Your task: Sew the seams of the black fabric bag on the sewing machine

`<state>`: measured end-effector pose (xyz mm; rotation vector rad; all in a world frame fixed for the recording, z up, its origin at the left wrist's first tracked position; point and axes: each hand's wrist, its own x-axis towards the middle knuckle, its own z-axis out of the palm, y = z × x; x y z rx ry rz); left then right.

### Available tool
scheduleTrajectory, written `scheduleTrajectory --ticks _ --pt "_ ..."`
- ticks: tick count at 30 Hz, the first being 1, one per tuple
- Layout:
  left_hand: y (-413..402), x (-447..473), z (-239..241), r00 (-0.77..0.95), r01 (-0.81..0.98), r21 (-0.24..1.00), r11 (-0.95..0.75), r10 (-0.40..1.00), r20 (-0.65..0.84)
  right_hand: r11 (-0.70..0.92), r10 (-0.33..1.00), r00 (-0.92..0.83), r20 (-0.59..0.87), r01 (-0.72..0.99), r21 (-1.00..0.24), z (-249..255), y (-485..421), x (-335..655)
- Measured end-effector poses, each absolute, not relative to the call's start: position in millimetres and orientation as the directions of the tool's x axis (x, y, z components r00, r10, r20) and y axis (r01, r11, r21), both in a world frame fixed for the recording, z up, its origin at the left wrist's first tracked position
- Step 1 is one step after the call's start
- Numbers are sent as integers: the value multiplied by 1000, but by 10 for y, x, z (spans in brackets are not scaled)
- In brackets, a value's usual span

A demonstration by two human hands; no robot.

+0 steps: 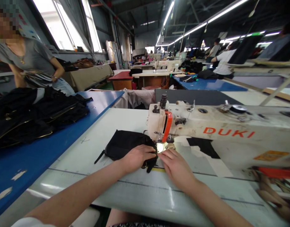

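Note:
A black fabric pouch [126, 143] lies on the pale sewing table, its zip tail sticking out at the left corner. My left hand [137, 159] rests over the pouch's right end, fingers closed on the cloth close to the needle. Just across from it, my right hand [176, 167] is bent with fingertips together at the cloth's edge; what they pinch is hidden. Both hands are in front of the lit needle area of a white sewing machine [189, 123], which has an orange lever guard [167, 126] on its head.
On the left, a blue table [97, 101] bears a heap of black garments [38, 110] with gold zips. A co-worker [38, 63] stands behind it holding striped material. A ruler strip [126, 183] runs along my table's front. More machines and people are farther back.

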<state>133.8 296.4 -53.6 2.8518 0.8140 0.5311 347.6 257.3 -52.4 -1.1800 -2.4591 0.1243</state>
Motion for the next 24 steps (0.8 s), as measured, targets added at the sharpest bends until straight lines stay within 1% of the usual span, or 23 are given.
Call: scheduleTrajectory --ticks 4,7,17,24 --pt "2954 1346 -510 786 500 210 -840 542 296 641 759 -589 277 749 -165 -537 2674 3439" --pt "2951 1340 -524 786 501 203 -841 541 299 646 752 -599 276 753 -126 -569 2696 3430" --pt "3040 1333 -639 756 542 220 -811 585 295 633 755 -594 276 770 -76 -519 2752 3413" --pt "3112 1352 -629 756 512 221 -830 558 343 610 771 -574 275 789 -65 -517 2800 3396"
